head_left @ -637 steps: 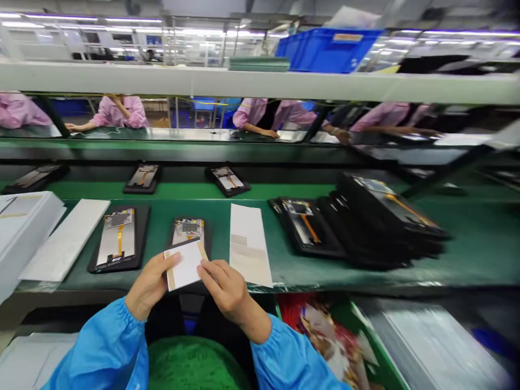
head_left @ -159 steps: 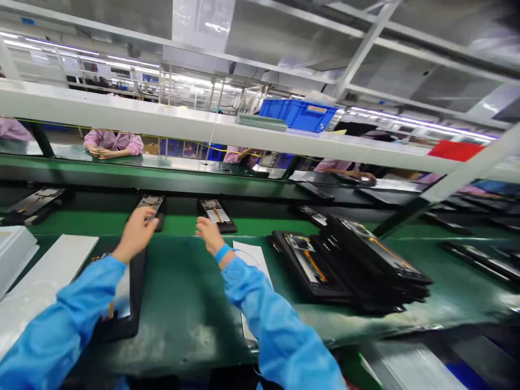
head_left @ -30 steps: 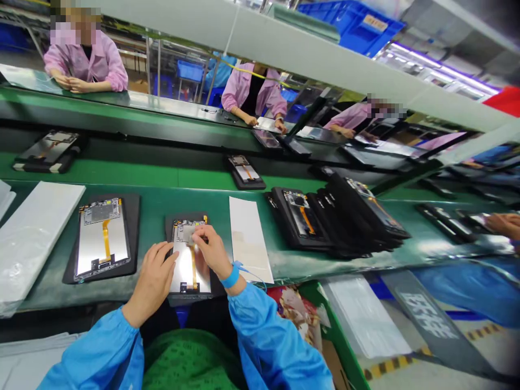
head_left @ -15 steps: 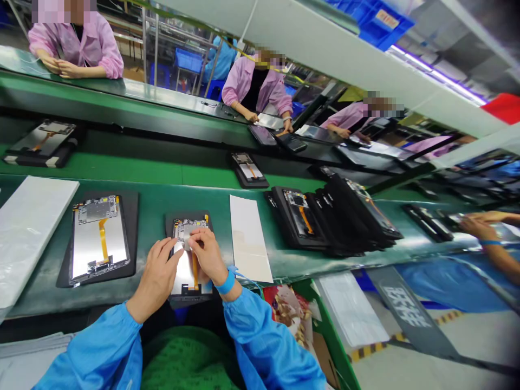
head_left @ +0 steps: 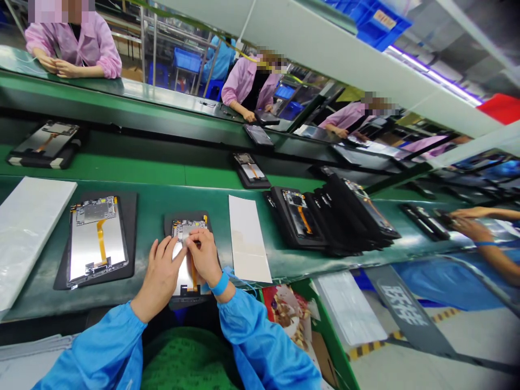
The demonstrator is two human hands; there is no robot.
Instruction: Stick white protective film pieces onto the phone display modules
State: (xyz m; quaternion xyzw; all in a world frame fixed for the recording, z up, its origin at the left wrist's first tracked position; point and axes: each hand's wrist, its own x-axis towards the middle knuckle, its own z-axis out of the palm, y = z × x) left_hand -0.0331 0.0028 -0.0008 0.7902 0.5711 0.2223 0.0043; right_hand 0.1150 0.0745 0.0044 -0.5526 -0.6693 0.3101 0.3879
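Observation:
An opened tablet (head_left: 184, 277) lies in front of me on a dark pad, its circuit board (head_left: 187, 228) at the far end and an orange ribbon cable running down its silver back. My left hand (head_left: 160, 273) rests over the tablet's left side, fingers stretched out, index fingertip by the board's lower edge. My right hand (head_left: 204, 257) is closed in a pinch at that edge, its fingertips meeting the left index finger. What the pinch holds is mostly hidden. A blue band (head_left: 221, 283) circles my right wrist.
Left of me lies a second opened tablet (head_left: 97, 238) on a black pad, beside a white stack (head_left: 32, 233). Right are a white card (head_left: 249, 238) and stacked black tablet trays (head_left: 341, 216). A green bin (head_left: 325, 319) stands below. Co-workers sit opposite; another's hands (head_left: 473, 222) work far right.
A small grey piece showed between my fingertips before; now it is mostly covered by them. My hands stay at the same spot. Across the line, a co-worker has moved a dark device.

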